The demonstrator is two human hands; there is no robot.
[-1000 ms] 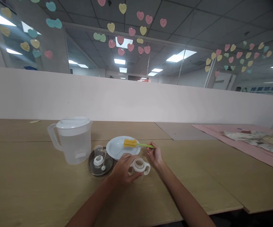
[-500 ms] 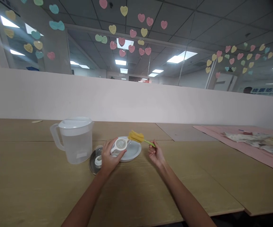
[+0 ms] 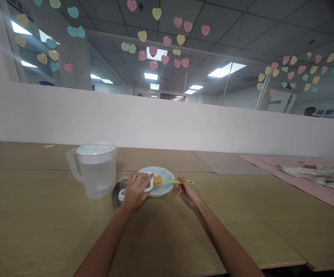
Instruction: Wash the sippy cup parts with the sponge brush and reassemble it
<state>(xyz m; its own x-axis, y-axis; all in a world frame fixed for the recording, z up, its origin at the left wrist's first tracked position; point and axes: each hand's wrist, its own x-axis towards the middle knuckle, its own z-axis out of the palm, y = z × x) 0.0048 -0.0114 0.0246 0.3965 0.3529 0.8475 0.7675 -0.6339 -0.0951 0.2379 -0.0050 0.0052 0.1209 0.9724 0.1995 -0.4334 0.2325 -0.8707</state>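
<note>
My left hand [image 3: 134, 192] grips a white handled bottle collar [image 3: 148, 184], held on its side over the near edge of a white plate [image 3: 163, 188]. My right hand [image 3: 185, 191] holds the green handle of a sponge brush [image 3: 172, 181]. The brush's yellow sponge head [image 3: 157, 181] is pushed partway into the collar's opening. Both hands meet above the plate on the wooden table [image 3: 39, 223].
A white lidded pitcher [image 3: 95, 169] holding water stands left of the plate. A round metal tray [image 3: 116, 193] with small white bottle parts sits between pitcher and plate. A pink mat [image 3: 305, 177] with packets lies at the far right. A white partition wall runs behind.
My left hand carried the collar from the near table up over the plate and turned it sideways. My right hand swung the brush so its sponge went into the collar.
</note>
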